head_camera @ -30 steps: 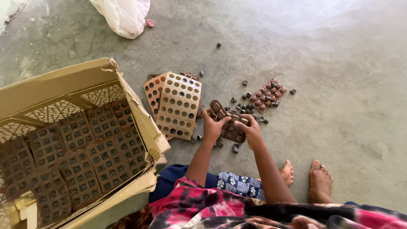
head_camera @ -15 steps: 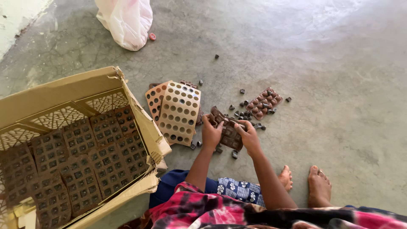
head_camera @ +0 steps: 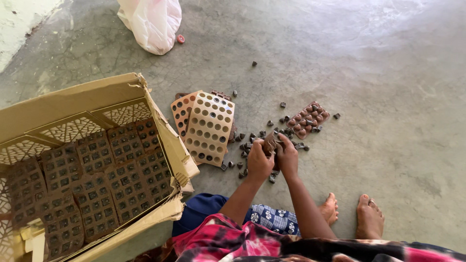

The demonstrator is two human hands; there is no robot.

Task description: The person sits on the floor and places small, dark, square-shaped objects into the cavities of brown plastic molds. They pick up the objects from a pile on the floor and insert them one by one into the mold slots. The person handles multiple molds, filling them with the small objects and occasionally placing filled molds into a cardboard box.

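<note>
A dark brown mould piece (head_camera: 270, 143) sits gripped between both hands, low over the concrete floor (head_camera: 388, 73). The left hand (head_camera: 258, 162) and the right hand (head_camera: 288, 156) press together, fingers clenched around it. Small dark pieces (head_camera: 245, 145) lie scattered on the floor just around the hands. Just left of the left hand lies a stack of perforated trays (head_camera: 209, 127); up and right of the right hand, a filled brown tray (head_camera: 307, 118). Well left stands a cardboard-lined crate (head_camera: 73, 165) of dark moulds. Far beyond, a white plastic bag (head_camera: 153, 22).
</note>
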